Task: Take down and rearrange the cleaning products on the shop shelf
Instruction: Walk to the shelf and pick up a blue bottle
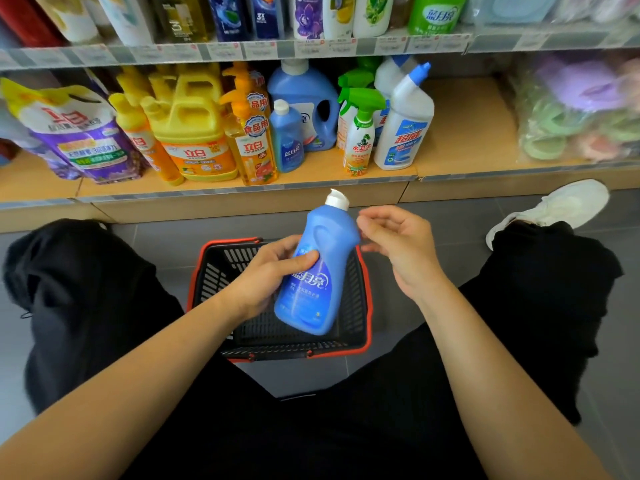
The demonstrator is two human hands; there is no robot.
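Observation:
My left hand (268, 271) grips a blue bottle (318, 268) with a white cap, tilted over a black basket (207, 282) with a red rim on the floor. Beside the bottle's shoulder, my right hand (398, 247) hovers with loosely curled fingers and holds nothing. On the bottom shelf (464, 133) stand a small blue bottle (286, 136), a large blue jug (304, 98), a green-trigger spray bottle (360, 133), a white toilet-cleaner bottle (405, 123), yellow and orange detergent jugs (194, 133) and a purple refill pouch (79, 133).
A bare stretch of wooden shelf lies right of the toilet cleaner. Bagged pastel sponges (581, 112) fill the far right. The upper shelf (242, 50) carries shampoo bottles. My knees in black trousers flank the basket; a white shoe (561, 206) rests near the shelf base.

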